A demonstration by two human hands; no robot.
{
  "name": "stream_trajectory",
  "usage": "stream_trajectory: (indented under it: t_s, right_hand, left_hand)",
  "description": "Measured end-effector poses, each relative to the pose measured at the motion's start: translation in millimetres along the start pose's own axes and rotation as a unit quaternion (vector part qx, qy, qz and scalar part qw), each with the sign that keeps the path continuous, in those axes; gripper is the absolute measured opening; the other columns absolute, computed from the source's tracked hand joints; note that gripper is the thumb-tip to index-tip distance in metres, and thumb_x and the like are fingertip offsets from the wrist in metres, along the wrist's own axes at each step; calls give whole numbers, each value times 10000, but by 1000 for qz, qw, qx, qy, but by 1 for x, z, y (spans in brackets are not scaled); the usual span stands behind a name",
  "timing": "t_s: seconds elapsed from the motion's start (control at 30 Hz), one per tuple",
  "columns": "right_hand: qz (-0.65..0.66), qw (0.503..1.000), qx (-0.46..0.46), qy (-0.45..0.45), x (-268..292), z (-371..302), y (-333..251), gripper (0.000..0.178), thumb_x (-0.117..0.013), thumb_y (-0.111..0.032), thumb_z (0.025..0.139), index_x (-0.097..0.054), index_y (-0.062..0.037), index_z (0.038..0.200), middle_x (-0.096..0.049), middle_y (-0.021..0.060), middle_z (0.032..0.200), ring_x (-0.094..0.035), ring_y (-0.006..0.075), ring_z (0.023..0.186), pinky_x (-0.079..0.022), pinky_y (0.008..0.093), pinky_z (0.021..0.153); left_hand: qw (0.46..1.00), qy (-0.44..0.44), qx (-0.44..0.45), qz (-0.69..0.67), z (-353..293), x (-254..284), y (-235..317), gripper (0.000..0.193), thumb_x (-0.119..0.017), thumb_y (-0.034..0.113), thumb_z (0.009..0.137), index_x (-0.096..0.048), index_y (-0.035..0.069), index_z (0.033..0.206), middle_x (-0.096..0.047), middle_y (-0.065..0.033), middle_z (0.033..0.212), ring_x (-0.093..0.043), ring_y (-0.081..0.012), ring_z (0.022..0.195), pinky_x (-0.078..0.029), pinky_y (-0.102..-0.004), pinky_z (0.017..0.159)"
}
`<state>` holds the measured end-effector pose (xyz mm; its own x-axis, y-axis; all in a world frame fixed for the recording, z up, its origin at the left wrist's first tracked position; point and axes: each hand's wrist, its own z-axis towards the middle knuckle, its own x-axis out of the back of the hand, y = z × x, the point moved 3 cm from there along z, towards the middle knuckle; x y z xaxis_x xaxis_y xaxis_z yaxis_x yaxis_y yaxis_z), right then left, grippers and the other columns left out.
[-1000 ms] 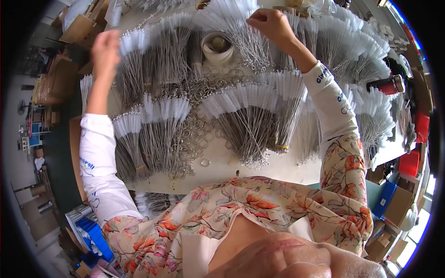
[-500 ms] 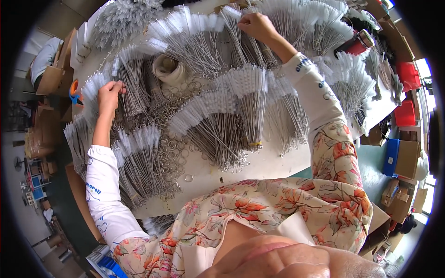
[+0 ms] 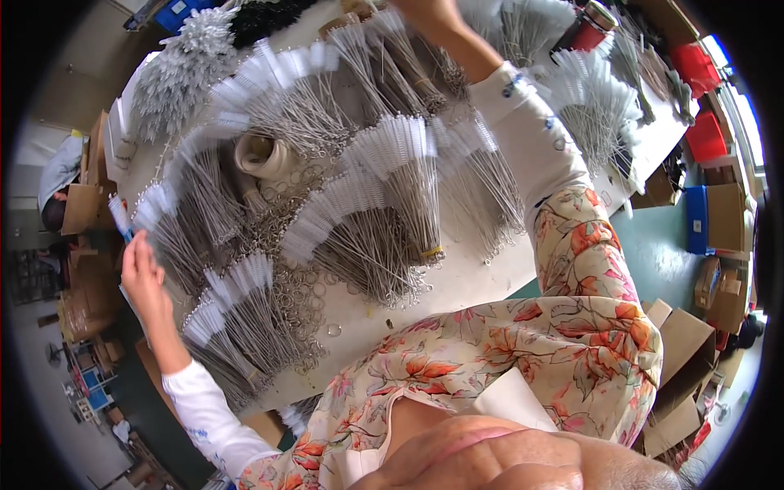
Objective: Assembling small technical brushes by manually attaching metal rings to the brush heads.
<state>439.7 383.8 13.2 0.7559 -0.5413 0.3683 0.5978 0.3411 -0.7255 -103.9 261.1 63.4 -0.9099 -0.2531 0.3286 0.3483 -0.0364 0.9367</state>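
Observation:
At the table's left edge, my left hand (image 3: 147,282) is closed on a thin wire brush (image 3: 120,216). Its white bristle head stands above the fingertips, and part of its wire shows below them. Beside that hand lies a fan of similar brushes (image 3: 155,208), with another bundle (image 3: 233,306) nearer me. My right hand (image 3: 426,11) reaches to the far side, over bundled brushes (image 3: 392,49). The top of the picture cuts off its fingers, so what they hold is hidden. A large brush fan (image 3: 359,212) spreads between my arms.
A pale ring-shaped roll (image 3: 263,157) stands amid loose metal rings (image 3: 306,278). Far left is a heap of grey-white bristly pieces (image 3: 184,77). A red and black flask (image 3: 586,28) stands far right. Cardboard boxes (image 3: 682,355) and red bins (image 3: 704,137) are at the right.
My left hand has moved left and nearer me, taking the brush away from the standing bundles. My right hand has moved farther away and partly out of view. The whole view has shifted.

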Motion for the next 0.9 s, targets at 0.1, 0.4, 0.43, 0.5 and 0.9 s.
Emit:
stream_trajectory:
  t_s: [0.1, 0.4, 0.43, 0.5, 0.9]
  right_hand:
    - [131, 977, -159, 59, 89, 13, 3, 238, -468, -229, 830, -607, -40, 789, -530, 43, 642, -501, 144, 489, -451, 290, 461]
    - [-408, 898, -157, -46, 134, -15, 109, 393, -606, -492, 749, -686, -131, 881, -669, 92, 756, -650, 282, 783, -501, 364, 722]
    - [-405, 901, -151, -49, 131, -11, 101, 393, -606, -492, 749, -686, -131, 881, -669, 92, 756, -650, 282, 783, -501, 364, 722]
    - [-340, 936, -55, 67, 138, 3, 74, 366, -558, -454, 802, -676, -116, 877, -659, 115, 759, -637, 316, 752, -499, 389, 705]
    - [361, 828, -205, -377, 11, -217, -245, 223, -505, -190, 919, -542, -13, 1050, -568, 116, 998, -558, 207, 919, -486, 333, 780]
  left_hand:
    - [997, 60, -16, -48, -43, -5, 31, 285, -476, 230, 942, -559, 25, 1122, -455, 43, 729, -318, 13, 490, -208, -145, 392]
    - [982, -69, 117, -134, -114, -7, 5, 311, -485, 250, 938, -580, -38, 1009, -453, 27, 718, -340, 3, 509, -222, -148, 393]
    - [977, -82, 120, -153, -118, -13, 5, 306, -483, 246, 939, -580, -37, 1001, -454, 23, 718, -354, -4, 521, -243, -152, 403]
    - [977, -97, 73, -178, -125, -31, 12, 296, -468, 232, 944, -597, -35, 956, -453, 16, 706, -362, -25, 558, -286, -176, 444]
    - [918, -184, -240, -256, -190, -179, 64, 284, -532, -64, 845, -535, -3, 1123, -572, -33, 789, -525, -67, 561, -418, -194, 458]
